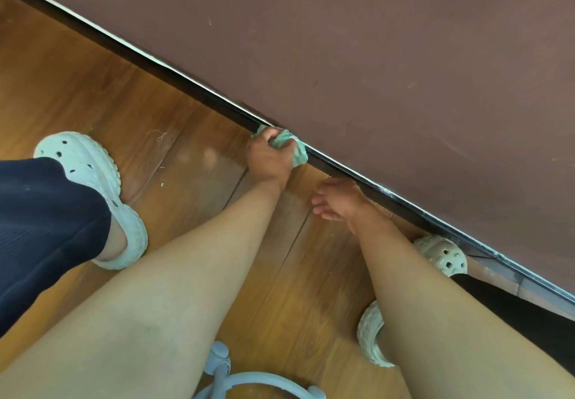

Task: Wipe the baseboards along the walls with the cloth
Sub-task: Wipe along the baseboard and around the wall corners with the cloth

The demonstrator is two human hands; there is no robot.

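A dark baseboard (pixel 174 79) with a pale top edge runs diagonally from upper left to lower right, under a brown wall (pixel 389 56). My left hand (pixel 268 158) grips a bunched green cloth (pixel 294 146) and presses it against the baseboard near the middle of the view. My right hand (pixel 337 198) hovers just right of it, close to the baseboard, with fingers loosely spread and nothing in it.
The floor is wooden planks (pixel 93 87). My feet in pale clogs stand at the left (pixel 93 187) and lower right (pixel 441 252). A light blue wheeled frame (pixel 224 367) pokes in at the bottom edge. A few bits of lint (pixel 160 134) lie on the floor.
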